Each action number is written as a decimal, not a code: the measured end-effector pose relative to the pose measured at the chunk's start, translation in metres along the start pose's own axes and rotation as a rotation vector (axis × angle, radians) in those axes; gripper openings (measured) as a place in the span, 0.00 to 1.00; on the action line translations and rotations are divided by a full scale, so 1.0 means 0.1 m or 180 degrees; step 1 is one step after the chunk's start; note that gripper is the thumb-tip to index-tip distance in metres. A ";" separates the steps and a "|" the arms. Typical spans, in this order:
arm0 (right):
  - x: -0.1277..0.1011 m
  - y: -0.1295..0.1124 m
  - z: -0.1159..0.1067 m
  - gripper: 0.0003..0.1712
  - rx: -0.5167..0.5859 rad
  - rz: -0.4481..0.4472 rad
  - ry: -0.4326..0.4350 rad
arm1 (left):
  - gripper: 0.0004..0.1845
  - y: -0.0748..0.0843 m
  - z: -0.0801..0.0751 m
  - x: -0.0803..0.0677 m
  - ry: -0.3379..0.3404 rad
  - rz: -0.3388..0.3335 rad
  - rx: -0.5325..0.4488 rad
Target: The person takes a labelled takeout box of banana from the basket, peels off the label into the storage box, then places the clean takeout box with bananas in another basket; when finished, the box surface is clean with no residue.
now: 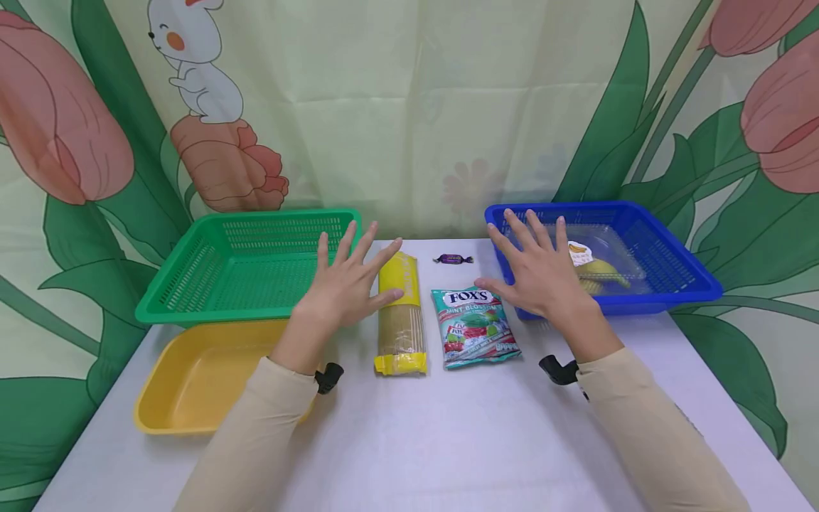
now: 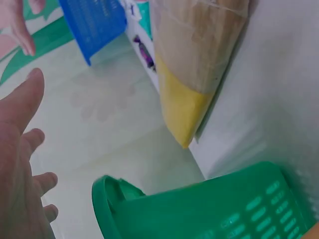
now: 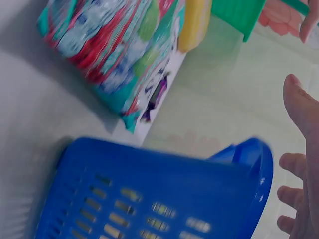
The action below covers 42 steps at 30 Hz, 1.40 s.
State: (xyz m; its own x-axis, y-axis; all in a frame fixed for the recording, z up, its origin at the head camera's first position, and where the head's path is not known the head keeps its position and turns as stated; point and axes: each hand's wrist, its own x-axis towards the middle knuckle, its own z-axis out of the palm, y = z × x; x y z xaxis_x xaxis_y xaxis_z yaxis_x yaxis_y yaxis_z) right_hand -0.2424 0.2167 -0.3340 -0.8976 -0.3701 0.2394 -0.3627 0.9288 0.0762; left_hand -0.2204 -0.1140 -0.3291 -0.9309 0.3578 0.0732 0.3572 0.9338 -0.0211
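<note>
We keep both hands flat, fingers spread wide, nothing held: left hand hovers beside noodle pack, right hand beside Fox's candy bag, before blue basket. For clean pick, we judge: grip pack mid-length. Small purple sweet farther back. Basket's banana-labelled packet partly hidden behind right hand.

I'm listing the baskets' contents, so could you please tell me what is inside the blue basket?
The blue basket holds a clear packet with yellow bananas and a banana label. The right hand hovers over its left part, covering whatever might lie there.
</note>
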 end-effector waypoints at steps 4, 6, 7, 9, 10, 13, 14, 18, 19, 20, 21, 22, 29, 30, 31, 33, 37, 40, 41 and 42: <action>-0.03 0.11 -0.01 0.58 -0.0014 0.0047 -0.0045 | 0.46 0.07 0.00 0.04 -0.0041 0.0082 -0.0024; -0.05 0.17 -0.02 0.58 -0.0041 0.0069 -0.0057 | 0.46 0.11 0.02 0.07 -0.0054 0.0101 -0.0013; -0.05 0.21 -0.02 0.57 -0.0051 0.0079 -0.0060 | 0.46 0.13 0.02 0.09 -0.0046 0.0113 -0.0009; -0.07 0.28 -0.04 0.57 -0.0085 0.0103 -0.0063 | 0.46 0.18 0.02 0.12 -0.0025 0.0150 0.0000; -0.07 0.32 -0.05 0.56 -0.0096 0.0113 -0.0065 | 0.46 0.20 0.03 0.14 -0.0020 0.0170 0.0007; -0.09 0.44 -0.08 0.54 -0.0092 0.0150 -0.0084 | 0.46 0.28 0.02 0.18 -0.0022 0.0251 -0.0043; -0.09 0.47 -0.09 0.54 -0.0088 0.0163 -0.0098 | 0.46 0.30 0.02 0.19 -0.0031 0.0277 -0.0059; -0.11 0.58 -0.09 0.53 -0.0028 0.0215 -0.0119 | 0.45 0.39 0.02 0.25 -0.0038 0.0356 -0.0164; -0.11 0.61 -0.09 0.52 -0.0003 0.0228 -0.0121 | 0.45 0.40 0.02 0.27 -0.0038 0.0366 -0.0225; -0.12 0.63 -0.09 0.52 0.0019 0.0245 -0.0123 | 0.45 0.41 0.01 0.28 -0.0032 0.0375 -0.0257; -0.12 0.65 -0.09 0.51 0.0037 0.0259 -0.0122 | 0.46 0.42 0.01 0.30 -0.0027 0.0385 -0.0289; -0.12 0.67 -0.09 0.50 0.0062 0.0269 -0.0123 | 0.46 0.43 0.01 0.31 -0.0016 0.0395 -0.0316; -0.13 0.84 -0.09 0.46 0.0269 0.0189 -0.0047 | 0.46 0.53 0.02 0.41 -0.0120 0.0458 -0.0496; -0.13 0.85 -0.08 0.45 0.0328 0.0151 -0.0023 | 0.46 0.54 0.03 0.42 -0.0129 0.0459 -0.0498; -0.12 0.87 -0.06 0.45 0.0382 0.0112 -0.0002 | 0.46 0.55 0.04 0.44 -0.0140 0.0465 -0.0495; -0.12 0.91 -0.04 0.45 0.0493 0.0064 0.0009 | 0.46 0.59 0.07 0.47 -0.0164 0.0486 -0.0495; -0.15 1.01 -0.02 0.46 0.0627 0.0106 -0.0021 | 0.46 0.70 0.14 0.55 -0.0232 0.0623 -0.0598; -0.18 1.12 -0.02 0.46 0.0750 0.0122 -0.0090 | 0.47 0.79 0.17 0.62 -0.0267 0.0700 -0.0677; -0.18 1.16 -0.03 0.46 0.0811 0.0112 -0.0110 | 0.47 0.82 0.17 0.63 -0.0264 0.0714 -0.0701; -0.18 1.20 -0.03 0.45 0.0897 0.0107 -0.0138 | 0.47 0.85 0.17 0.65 -0.0262 0.0722 -0.0726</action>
State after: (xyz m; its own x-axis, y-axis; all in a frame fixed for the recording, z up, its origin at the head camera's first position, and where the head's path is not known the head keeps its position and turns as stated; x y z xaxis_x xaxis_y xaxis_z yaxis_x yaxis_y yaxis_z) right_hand -0.2694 0.3347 -0.3265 -0.9179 -0.3453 0.1953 -0.3825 0.9010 -0.2046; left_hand -0.2522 -0.0115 -0.3435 -0.8253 0.5645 0.0111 0.5553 0.8080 0.1969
